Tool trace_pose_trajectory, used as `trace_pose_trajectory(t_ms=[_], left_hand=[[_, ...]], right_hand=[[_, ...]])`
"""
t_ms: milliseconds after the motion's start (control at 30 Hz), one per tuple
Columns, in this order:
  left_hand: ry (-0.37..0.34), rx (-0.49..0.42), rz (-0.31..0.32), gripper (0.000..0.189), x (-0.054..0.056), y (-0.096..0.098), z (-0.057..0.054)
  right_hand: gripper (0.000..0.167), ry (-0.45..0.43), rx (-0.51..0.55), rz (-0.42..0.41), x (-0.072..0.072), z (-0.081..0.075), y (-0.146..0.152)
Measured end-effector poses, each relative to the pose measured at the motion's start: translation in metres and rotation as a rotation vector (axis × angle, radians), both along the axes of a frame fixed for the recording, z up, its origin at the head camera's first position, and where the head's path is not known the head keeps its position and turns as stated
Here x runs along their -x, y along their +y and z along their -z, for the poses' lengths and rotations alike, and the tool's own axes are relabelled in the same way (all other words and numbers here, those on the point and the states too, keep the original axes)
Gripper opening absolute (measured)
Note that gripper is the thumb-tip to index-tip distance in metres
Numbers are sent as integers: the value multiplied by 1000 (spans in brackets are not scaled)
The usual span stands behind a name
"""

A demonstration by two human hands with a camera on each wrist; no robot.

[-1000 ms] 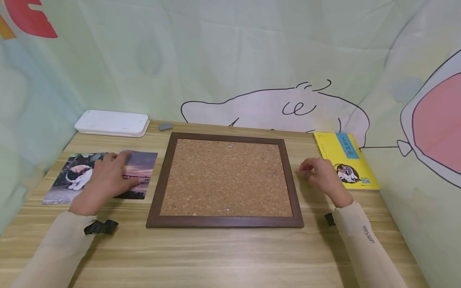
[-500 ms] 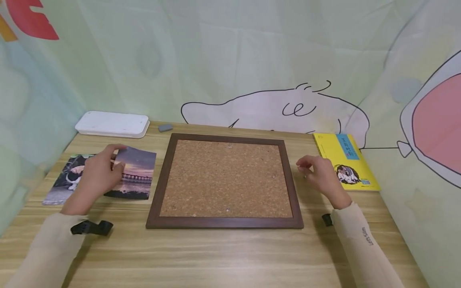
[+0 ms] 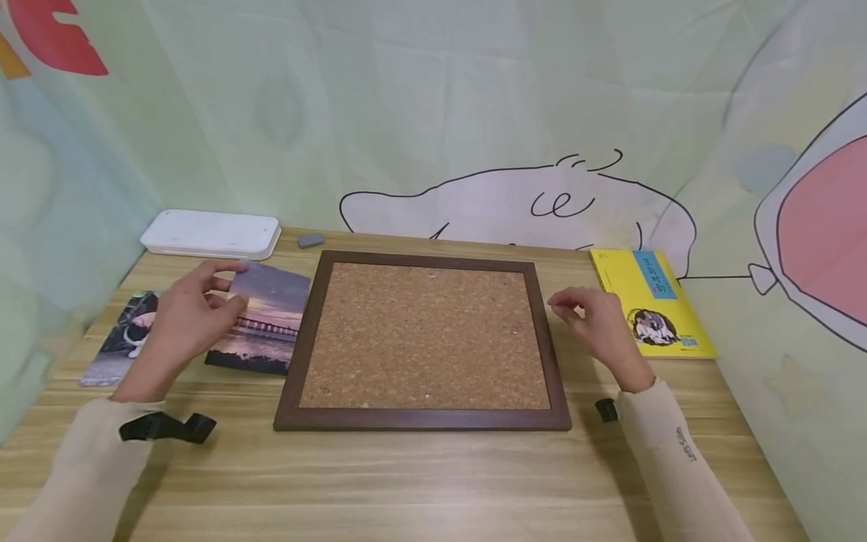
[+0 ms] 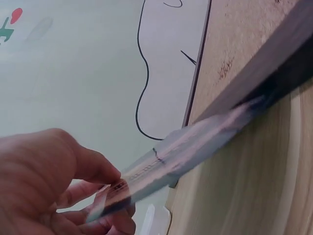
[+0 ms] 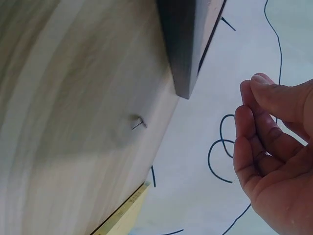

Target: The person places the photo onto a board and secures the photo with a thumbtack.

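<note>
The left hand (image 3: 193, 312) pinches a glossy purple sunset photo (image 3: 271, 312), hiding part of its left edge, beside the brown-framed cork board (image 3: 427, 331). The right hand (image 3: 599, 327) presses thumb and fingertips (image 5: 244, 125) together near a blurred, thin dark pin (image 5: 140, 123).

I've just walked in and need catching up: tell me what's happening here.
A person's left hand pinches a sunset photo at the left of the cork board. The right hand hovers by the board's right edge, nothing visible in its grasp. A cat photo lies on the table, partly behind the left hand.
</note>
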State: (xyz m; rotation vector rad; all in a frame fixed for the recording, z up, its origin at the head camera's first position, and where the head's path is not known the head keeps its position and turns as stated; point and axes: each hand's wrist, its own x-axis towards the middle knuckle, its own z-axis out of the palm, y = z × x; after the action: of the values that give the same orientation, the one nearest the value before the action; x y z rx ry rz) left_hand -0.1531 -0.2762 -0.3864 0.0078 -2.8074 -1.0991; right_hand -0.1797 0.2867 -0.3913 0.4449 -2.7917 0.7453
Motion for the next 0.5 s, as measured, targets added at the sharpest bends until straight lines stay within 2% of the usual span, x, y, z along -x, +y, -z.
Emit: trace_pose_trajectory(t_ms=[233, 500], left_hand=[[-22, -59, -18, 51, -5, 12, -12], [-23, -138, 4, 53, -7, 30, -24]], right_hand=[[11, 65, 24, -23, 3, -4, -12], [13, -54, 152, -14, 1, -10, -32]])
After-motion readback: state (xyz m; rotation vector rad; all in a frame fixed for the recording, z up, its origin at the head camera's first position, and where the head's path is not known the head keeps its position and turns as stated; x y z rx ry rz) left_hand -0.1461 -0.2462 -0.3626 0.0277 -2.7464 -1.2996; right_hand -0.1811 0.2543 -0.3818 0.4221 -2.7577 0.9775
